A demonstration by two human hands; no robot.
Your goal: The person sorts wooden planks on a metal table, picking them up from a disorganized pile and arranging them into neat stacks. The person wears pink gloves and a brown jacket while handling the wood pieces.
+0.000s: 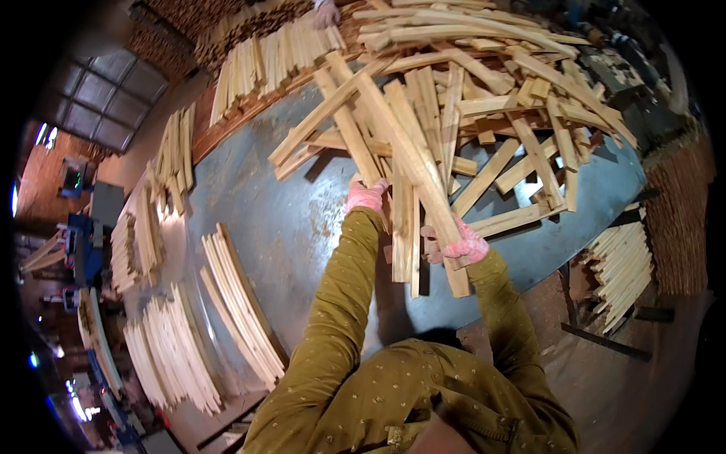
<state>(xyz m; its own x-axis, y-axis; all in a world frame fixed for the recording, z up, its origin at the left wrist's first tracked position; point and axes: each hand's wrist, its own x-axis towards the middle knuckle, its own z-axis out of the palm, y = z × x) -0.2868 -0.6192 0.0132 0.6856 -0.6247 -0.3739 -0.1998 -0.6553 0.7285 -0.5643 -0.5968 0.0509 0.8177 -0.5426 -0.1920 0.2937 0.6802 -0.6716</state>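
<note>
Both my hands wear pink-and-white gloves. My right hand (463,247) is closed round the near end of a long wooden strip (414,155), which slants up and away to the left over the heap. To its left, my left hand (367,196) is closed at the near end of another wooden strip (346,125); its fingers are partly hidden. Between my hands several narrower strips (402,234) lie lengthwise, pointing toward me. Beyond them a loose heap of wooden strips (522,113) lies crisscrossed on the grey metal tabletop (280,200).
A row of strips (236,303) lies at the table's left edge, with more stacks (172,352) beside it. Further strips (272,57) are lined up at the far edge, near another person's gloved hand (327,15). A strip stack (620,261) stands low at the right.
</note>
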